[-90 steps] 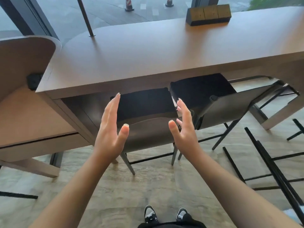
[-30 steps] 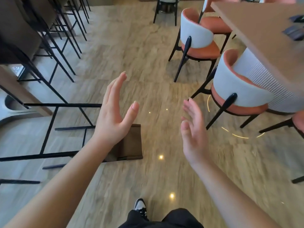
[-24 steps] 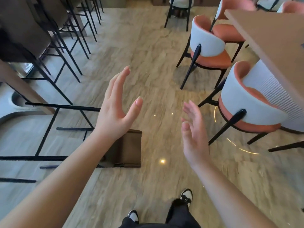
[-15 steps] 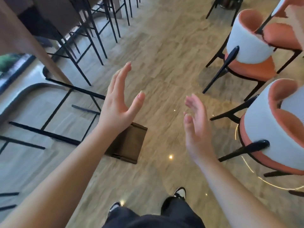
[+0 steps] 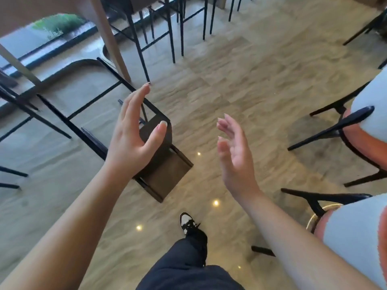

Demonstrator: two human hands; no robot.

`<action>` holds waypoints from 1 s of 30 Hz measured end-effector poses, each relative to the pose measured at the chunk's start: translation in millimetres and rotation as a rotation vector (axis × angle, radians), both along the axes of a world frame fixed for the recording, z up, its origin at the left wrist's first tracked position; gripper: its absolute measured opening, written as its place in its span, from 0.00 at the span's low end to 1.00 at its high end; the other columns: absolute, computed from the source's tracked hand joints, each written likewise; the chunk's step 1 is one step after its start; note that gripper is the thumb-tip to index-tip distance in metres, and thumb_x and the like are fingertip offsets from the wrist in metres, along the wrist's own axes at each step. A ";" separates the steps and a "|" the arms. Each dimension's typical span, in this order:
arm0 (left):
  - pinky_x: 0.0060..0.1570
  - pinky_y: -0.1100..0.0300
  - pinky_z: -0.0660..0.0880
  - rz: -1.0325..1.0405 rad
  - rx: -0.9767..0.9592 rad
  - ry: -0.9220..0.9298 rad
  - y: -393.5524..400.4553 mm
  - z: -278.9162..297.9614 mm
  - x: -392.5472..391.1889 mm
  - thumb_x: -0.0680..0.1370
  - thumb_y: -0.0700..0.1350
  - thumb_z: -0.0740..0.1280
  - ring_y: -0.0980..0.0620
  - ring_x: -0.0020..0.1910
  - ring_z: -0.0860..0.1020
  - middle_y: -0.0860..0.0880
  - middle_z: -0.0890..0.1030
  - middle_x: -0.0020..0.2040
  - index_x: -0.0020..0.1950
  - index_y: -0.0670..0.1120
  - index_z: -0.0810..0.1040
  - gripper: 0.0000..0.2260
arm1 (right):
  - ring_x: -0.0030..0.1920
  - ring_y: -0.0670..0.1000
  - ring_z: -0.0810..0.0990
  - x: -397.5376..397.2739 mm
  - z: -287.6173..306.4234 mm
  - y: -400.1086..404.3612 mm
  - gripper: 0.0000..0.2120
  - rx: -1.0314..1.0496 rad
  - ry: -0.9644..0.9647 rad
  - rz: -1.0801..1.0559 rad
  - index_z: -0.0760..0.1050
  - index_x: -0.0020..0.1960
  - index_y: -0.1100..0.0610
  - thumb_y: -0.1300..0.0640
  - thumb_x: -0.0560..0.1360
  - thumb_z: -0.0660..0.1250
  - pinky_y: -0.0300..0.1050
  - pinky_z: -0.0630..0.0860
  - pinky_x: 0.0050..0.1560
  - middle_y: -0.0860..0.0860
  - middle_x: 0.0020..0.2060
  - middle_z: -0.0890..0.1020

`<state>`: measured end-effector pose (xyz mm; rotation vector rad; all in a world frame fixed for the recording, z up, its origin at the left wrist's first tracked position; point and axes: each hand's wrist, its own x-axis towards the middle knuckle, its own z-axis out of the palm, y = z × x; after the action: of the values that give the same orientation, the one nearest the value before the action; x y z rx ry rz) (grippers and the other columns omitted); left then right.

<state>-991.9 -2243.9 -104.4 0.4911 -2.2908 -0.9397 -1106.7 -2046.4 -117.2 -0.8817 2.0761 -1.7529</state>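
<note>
A dark bar stool (image 5: pixel 165 174) with black metal legs lies tipped over on the wood-look floor, its brown seat pointing toward me. My left hand (image 5: pixel 134 137) is held up above it with straight fingers, palm facing right, holding nothing. My right hand (image 5: pixel 234 151) is raised to the right of the stool, fingers relaxed and spread, palm facing left, also holding nothing. Neither hand touches the stool. My leg in dark trousers and a black-and-white shoe (image 5: pixel 187 221) steps forward below the stool.
Upright black-legged bar stools (image 5: pixel 173 28) stand under a tall counter at the top left, beside a wooden counter leg (image 5: pixel 111 38). Two orange-and-white padded chairs (image 5: pixel 368 130) with black legs stand at the right edge. A window base runs along the far left.
I have turned away from the counter and walked toward the fallen stool; it now appears larger and nearer, directly under my left hand. Both hands stay raised, open and apart.
</note>
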 end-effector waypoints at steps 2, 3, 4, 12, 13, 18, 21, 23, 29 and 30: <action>0.72 0.49 0.68 0.063 -0.003 -0.007 -12.3 -12.8 -6.1 0.79 0.67 0.57 0.60 0.75 0.64 0.52 0.66 0.76 0.80 0.51 0.59 0.33 | 0.71 0.48 0.69 -16.5 -10.5 -19.7 0.33 0.010 0.024 0.060 0.61 0.74 0.51 0.33 0.76 0.56 0.46 0.69 0.68 0.47 0.69 0.71; 0.72 0.50 0.68 0.091 0.001 -0.021 -18.1 -18.3 -10.1 0.79 0.66 0.57 0.60 0.75 0.64 0.52 0.66 0.77 0.80 0.51 0.59 0.33 | 0.71 0.48 0.69 -25.0 -15.6 -28.4 0.32 0.018 0.028 0.083 0.61 0.74 0.51 0.33 0.77 0.57 0.45 0.69 0.67 0.47 0.69 0.71; 0.72 0.52 0.67 0.126 0.008 -0.032 -22.7 -22.8 -14.2 0.79 0.65 0.58 0.61 0.75 0.63 0.52 0.66 0.77 0.80 0.51 0.59 0.33 | 0.71 0.48 0.70 -34.3 -19.9 -36.8 0.32 0.023 0.030 0.107 0.62 0.74 0.51 0.34 0.77 0.57 0.44 0.69 0.67 0.47 0.69 0.71; 0.74 0.63 0.61 0.288 0.016 -0.118 -53.0 -36.4 -32.0 0.77 0.58 0.64 0.56 0.76 0.64 0.50 0.67 0.76 0.80 0.48 0.59 0.34 | 0.70 0.48 0.70 -93.5 -40.4 -99.7 0.31 0.062 0.019 0.285 0.63 0.74 0.52 0.34 0.77 0.56 0.44 0.69 0.67 0.46 0.68 0.72; 0.74 0.64 0.60 0.313 0.010 -0.130 -55.0 -39.7 -34.7 0.77 0.58 0.65 0.55 0.75 0.65 0.48 0.68 0.75 0.80 0.47 0.59 0.35 | 0.70 0.48 0.70 -98.8 -45.5 -108.0 0.31 0.076 0.021 0.319 0.63 0.74 0.51 0.35 0.78 0.57 0.44 0.69 0.67 0.45 0.68 0.72; 0.73 0.53 0.65 0.452 -0.025 -0.244 -69.0 -71.4 -58.0 0.77 0.54 0.66 0.47 0.73 0.68 0.42 0.70 0.73 0.80 0.42 0.59 0.35 | 0.69 0.47 0.72 -125.1 -85.4 -157.4 0.25 0.146 0.037 0.449 0.65 0.72 0.51 0.42 0.78 0.60 0.50 0.72 0.65 0.48 0.67 0.74; 0.71 0.47 0.68 0.557 -0.119 -0.302 -77.7 -101.1 -72.4 0.77 0.52 0.66 0.45 0.71 0.70 0.42 0.72 0.71 0.78 0.41 0.62 0.33 | 0.68 0.47 0.73 -140.4 -113.5 -184.7 0.26 0.159 0.043 0.545 0.66 0.72 0.53 0.42 0.78 0.61 0.49 0.73 0.65 0.47 0.66 0.74; 0.70 0.45 0.69 0.600 -0.157 -0.326 -89.9 -126.7 -86.0 0.76 0.51 0.67 0.43 0.70 0.71 0.41 0.72 0.71 0.77 0.41 0.64 0.32 | 0.68 0.47 0.72 -153.8 -136.4 -209.0 0.28 0.146 0.061 0.627 0.65 0.73 0.52 0.40 0.78 0.61 0.45 0.72 0.65 0.45 0.67 0.73; 0.72 0.46 0.67 0.654 -0.160 -0.471 -106.7 -215.7 -102.4 0.75 0.55 0.65 0.43 0.72 0.71 0.43 0.72 0.72 0.77 0.41 0.65 0.34 | 0.70 0.44 0.70 -174.8 -222.2 -248.4 0.28 0.219 0.135 0.806 0.62 0.74 0.49 0.44 0.77 0.65 0.39 0.68 0.68 0.42 0.68 0.71; 0.73 0.48 0.65 0.658 -0.162 -0.492 -107.8 -236.8 -102.3 0.75 0.56 0.65 0.43 0.72 0.70 0.43 0.72 0.73 0.78 0.41 0.65 0.35 | 0.71 0.43 0.69 -176.5 -243.8 -253.4 0.28 0.242 0.161 0.834 0.61 0.74 0.48 0.46 0.77 0.66 0.39 0.67 0.69 0.42 0.69 0.70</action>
<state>-1094.2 -2351.7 -341.1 1.4168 -2.3248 -0.3201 -1283.2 -2299.8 -361.0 -1.5452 1.5757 -0.9926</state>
